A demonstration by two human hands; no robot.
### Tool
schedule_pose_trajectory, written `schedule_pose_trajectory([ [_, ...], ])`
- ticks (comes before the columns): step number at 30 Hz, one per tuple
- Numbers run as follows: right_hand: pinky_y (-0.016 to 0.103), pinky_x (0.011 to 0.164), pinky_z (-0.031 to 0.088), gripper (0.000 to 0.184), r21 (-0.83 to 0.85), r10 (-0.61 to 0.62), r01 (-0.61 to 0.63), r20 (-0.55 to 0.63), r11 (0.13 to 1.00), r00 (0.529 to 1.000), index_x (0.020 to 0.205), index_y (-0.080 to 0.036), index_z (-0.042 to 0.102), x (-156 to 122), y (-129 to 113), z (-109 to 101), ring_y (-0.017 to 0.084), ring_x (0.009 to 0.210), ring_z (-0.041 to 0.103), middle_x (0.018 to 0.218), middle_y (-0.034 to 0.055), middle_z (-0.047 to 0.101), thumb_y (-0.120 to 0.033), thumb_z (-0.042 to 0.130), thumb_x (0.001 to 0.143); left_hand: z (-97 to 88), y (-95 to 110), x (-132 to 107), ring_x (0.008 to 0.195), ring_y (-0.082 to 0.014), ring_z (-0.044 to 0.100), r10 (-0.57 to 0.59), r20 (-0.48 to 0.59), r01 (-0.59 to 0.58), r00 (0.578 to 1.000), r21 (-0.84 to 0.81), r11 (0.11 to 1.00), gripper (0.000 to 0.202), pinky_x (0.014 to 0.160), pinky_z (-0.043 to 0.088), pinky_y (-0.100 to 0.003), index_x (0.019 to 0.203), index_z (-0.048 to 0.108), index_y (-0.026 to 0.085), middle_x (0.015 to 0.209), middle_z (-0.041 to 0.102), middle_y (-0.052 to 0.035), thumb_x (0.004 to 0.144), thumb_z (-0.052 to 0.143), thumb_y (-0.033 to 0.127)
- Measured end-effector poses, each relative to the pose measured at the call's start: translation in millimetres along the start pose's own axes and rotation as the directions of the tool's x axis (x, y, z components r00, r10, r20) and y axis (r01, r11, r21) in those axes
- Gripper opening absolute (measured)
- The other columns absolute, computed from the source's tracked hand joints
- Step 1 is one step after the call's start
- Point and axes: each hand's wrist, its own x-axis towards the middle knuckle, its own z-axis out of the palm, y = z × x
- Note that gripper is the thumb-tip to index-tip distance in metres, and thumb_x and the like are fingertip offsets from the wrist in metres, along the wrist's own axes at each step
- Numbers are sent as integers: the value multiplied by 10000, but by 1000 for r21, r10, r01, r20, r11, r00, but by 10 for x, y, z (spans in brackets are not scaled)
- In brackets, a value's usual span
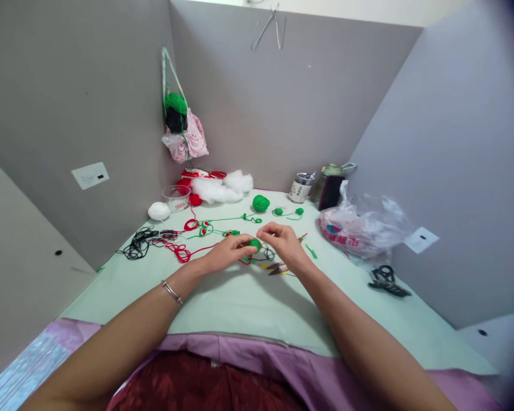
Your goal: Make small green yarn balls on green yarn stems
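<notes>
Grey walls box in my table (248, 308); a plastic bag (362, 225) sits right, black yarn (139, 242) left, a green ball (261, 202) beyond. My left hand (227, 254) pinches the green piece (254, 244) mid-table; my right hand (282, 240), fingers curled narrow, touches it.

Yarn ball (261, 202) behind hands (257, 246) (bag (360, 228) to the right).

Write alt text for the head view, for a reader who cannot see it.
A person's left hand and right hand pinch a small green yarn piece over a pale green table in a grey-walled booth. Red, green and black yarn strands, white stuffing, a plastic bag and black scissors lie around.
</notes>
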Motion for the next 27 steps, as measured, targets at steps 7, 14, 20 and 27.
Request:
schedule_pose_trajectory([
  [7,202,571,436,298,572,134,-11,-174,820,976,787,-209,569,96,-135,-482,103,676,602,763,-23,650,-365,783,650,-41,30,-9,877,-176,597,-91,94,113,991,-263,958,344,822,443,-298,1048,662,151,960,637,-71,823,625,409],
  [14,203,409,136,251,394,25,-204,413,896,910,794,-180,539,-7,-214,-370,36,399,170,447,-106,307,-401,647,840,-130,71,-37,716,-119,568,-107,-29,71,994,-581,811,240,717,462,-256,1013,621,168,813,579,-25,831,620,324],
  [20,292,438,65,232,310,-146,258,-341,915,929,738,-251,521,-72,-177,-1631,66,419,110,481,-83,218,-396,695,789,-250,29,-8,651,-106,538,-90,-107,-2,990,-652,759,207,646,464,-225,910,626,137,741,570,-21,827,604,326],
  [27,305,415,147,187,270,-210,338,-410,902,888,771,-285,593,-43,-105,-1758,88,419,210,564,-26,434,-414,727,747,-248,-24,4,733,-113,586,-130,-128,3,983,-701,713,208,735,501,-241,881,634,132,842,617,-49,840,615,335],
])
